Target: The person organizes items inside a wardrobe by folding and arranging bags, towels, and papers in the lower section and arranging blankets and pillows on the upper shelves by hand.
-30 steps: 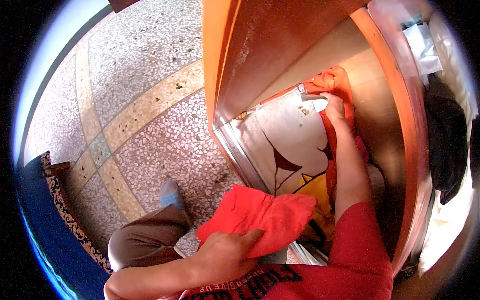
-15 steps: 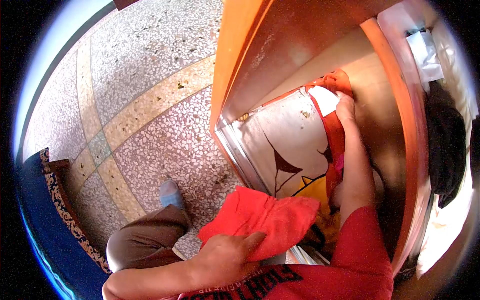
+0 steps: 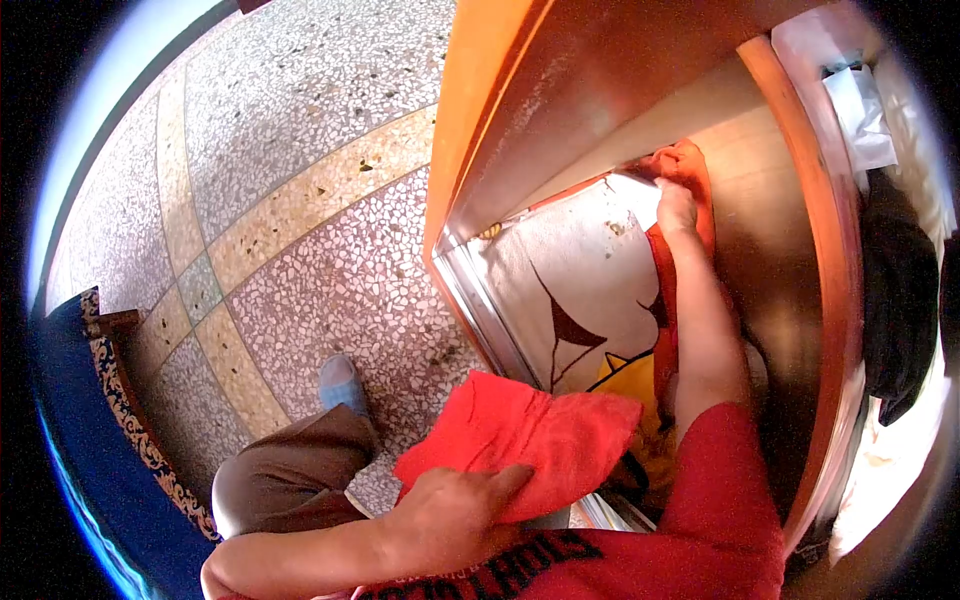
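Note:
A folded red cloth lies across my left hand, close to my body; the thumb rests on top and the cloth hides the other fingers. Deeper in, inside the orange-edged compartment, my right hand is closed on the edge of a flat white piece, too bright to tell whether paper or cloth. Beneath it lies a white printed cloth with dark curved lines and a yellow figure. Orange-red fabric is bunched behind and beside my right hand.
An orange panel stands left of the compartment, with a metal track at its base. On the right, an orange edge borders hanging dark fabric. Speckled floor and a blue cloth with patterned trim lie left.
My right hand has moved slightly left and down, tilting the white piece, which now lies lower against the printed cloth. My left hand keeps the red cloth in about the same place.

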Tool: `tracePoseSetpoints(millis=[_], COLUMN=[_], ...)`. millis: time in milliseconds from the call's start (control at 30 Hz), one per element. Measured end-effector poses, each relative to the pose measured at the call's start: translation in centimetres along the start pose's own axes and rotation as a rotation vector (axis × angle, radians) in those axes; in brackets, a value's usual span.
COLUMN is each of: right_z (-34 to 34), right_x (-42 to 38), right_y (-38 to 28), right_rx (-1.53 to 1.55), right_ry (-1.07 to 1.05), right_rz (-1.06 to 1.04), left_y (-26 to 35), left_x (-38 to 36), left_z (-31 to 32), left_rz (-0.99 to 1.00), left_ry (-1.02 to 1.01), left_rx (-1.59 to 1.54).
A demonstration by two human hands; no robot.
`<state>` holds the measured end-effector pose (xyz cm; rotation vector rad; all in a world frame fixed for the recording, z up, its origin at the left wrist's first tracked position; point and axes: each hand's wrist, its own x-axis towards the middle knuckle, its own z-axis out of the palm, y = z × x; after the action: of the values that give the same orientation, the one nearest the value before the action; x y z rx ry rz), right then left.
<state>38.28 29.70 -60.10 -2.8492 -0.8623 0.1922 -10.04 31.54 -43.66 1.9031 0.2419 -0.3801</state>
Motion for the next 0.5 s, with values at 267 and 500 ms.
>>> tracePoseSetpoints(millis=[267, 500], right_z=[-1.5, 0.1], right_x=[0.0, -0.1], right_y=[-0.4, 3.0], right_rx=[0.046, 0.083], right_ry=[-0.004, -0.072], right_rz=[0.144, 0.129], left_y=[0.1, 0.3], left_x=[0.0, 0.3], left_z=[-0.2, -0.3], left_rz=[-0.023, -0.055], left_ry=[-0.016, -0.072], left_rx=[-0.002, 0.01])
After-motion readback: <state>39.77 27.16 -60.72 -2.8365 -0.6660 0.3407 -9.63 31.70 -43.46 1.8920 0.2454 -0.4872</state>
